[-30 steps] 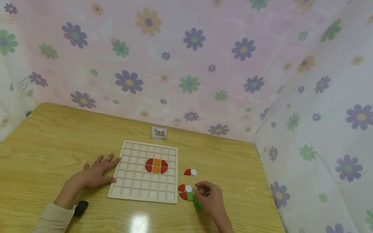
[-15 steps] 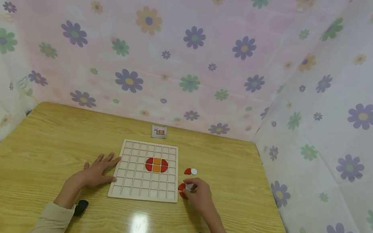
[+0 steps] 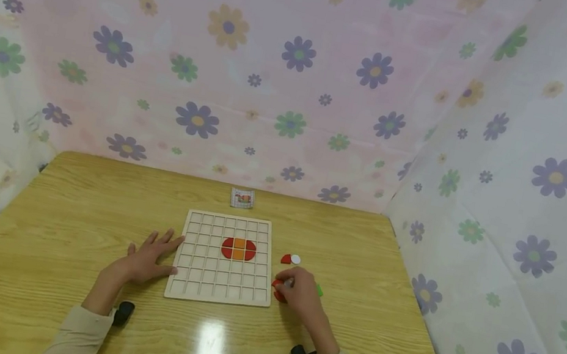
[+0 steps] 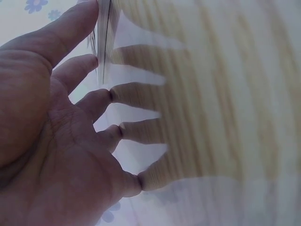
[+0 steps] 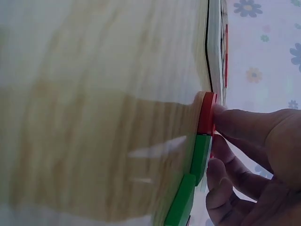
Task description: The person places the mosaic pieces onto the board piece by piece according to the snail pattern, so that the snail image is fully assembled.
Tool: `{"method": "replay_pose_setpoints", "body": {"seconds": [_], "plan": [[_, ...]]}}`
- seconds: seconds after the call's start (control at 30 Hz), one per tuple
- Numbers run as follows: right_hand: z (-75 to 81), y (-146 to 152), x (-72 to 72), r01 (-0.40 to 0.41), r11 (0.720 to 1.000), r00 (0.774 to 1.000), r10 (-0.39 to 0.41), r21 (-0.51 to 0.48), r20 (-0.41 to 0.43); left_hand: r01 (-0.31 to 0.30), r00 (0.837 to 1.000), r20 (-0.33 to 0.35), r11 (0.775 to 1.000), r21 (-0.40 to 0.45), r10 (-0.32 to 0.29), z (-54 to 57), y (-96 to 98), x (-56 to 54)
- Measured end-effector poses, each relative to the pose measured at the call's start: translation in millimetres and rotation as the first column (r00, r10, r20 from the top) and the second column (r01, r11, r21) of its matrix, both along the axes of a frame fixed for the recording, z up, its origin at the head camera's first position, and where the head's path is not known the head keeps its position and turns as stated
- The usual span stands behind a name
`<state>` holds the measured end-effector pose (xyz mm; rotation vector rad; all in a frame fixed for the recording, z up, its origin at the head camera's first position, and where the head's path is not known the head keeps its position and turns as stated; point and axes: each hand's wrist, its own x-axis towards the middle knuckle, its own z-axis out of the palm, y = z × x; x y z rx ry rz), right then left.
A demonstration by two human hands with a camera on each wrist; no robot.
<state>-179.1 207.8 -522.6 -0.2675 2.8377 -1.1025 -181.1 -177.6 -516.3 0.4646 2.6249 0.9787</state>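
My left hand [image 3: 145,260] lies with spread fingers against the left edge of a pale wooden grid board [image 3: 217,301]. On the board, four-cornered orange tiles [image 3: 238,249] sit between red quarter-round tiles [image 3: 251,247], forming a rounded shape. To the right of the board, my right hand [image 3: 302,294] pinches a red quarter-round tile [image 3: 276,283] between thumb and forefinger. Another red tile [image 5: 206,113] lies right under the thumb, beside a green tile [image 5: 201,157]. The palm partly hides the white disc and the green tiles in the head view.
Beyond the right hand lie a red quarter-round tile [image 3: 286,259] and a white disc [image 3: 295,259]. A small picture card [image 3: 242,198] rests behind the board on the wooden table [image 3: 107,198]. Flowered curtains [image 3: 257,61] enclose the back and sides.
My right hand has moved left from the green tiles to the red ones, its thumb and forefinger closing at a red tile. The left hand stays at the board's edge.
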Motion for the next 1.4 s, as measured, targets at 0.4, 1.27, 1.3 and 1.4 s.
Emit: {"method": "replay_pose_setpoints", "body": {"seconds": [0.4,1.27,1.3,1.4], "plan": [[6.1,-8,-2.9,0.013,0.999,0.999,-0.014,0.032,0.051,0.009,1.0,0.005,1.0,0.024,-0.009,-1.7,-2.0,-1.9],[3.6,5,-3.6,0.159,0.971,0.985,-0.169,-0.18,-0.04,0.007,1.0,0.021,1.0,0.013,-0.007,5.5,1.1,0.1],[3.6,6,-3.1,0.157,0.969,0.985,-0.168,-0.192,-0.041,0.009,1.0,0.02,1.0,0.012,-0.009,5.5,1.1,0.1],[3.6,6,-2.4,0.154,0.961,0.985,-0.169,-0.231,-0.045,0.01,1.0,0.021,1.0,0.014,-0.01,5.4,1.1,0.1]]}}
